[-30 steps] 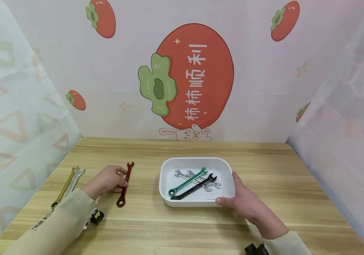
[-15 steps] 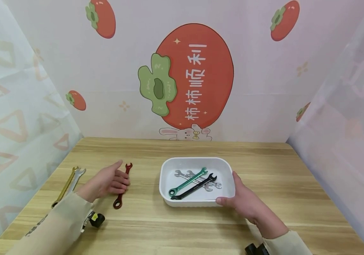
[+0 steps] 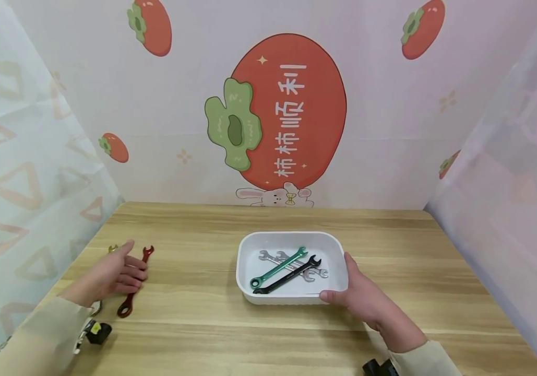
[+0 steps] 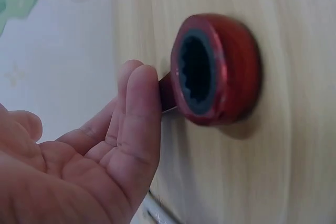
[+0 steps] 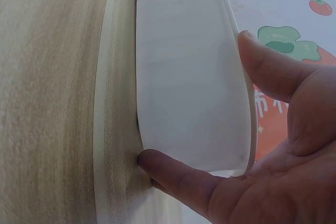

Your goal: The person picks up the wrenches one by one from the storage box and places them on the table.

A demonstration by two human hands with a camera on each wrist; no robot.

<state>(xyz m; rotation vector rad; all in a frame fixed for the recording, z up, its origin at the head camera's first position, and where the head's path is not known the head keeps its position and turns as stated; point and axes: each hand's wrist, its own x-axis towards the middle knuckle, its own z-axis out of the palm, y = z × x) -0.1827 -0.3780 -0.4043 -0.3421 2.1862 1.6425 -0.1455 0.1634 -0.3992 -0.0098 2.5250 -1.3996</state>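
Observation:
My left hand (image 3: 113, 274) lies along a red ratchet wrench (image 3: 126, 306) on the left of the table, fingers extended and thumb raised. In the left wrist view, the fingertips reach the wrench's handle, just beside its large ring end (image 4: 241, 72). The middle of the handle is hidden behind the fingers. My right hand (image 3: 367, 297) grips the right end of a white plastic box (image 3: 291, 301), with a finger and thumb spread along its wall. Inside lie a green wrench (image 3: 279, 267), a black wrench (image 3: 287, 277) and silver wrenches (image 3: 308, 277) beneath them.
A gold wrench (image 3: 112, 248) lies at the far left, mostly hidden by my left hand and forearm. Part of a silver wrench (image 4: 157, 208) shows below the hand in the left wrist view. A printed curtain (image 3: 179, 104) stands along the table's back edge.
My left hand and the red wrench have moved left across the table. The left fingers, earlier curled at the wrench, have straightened. The right hand and the box stay in place.

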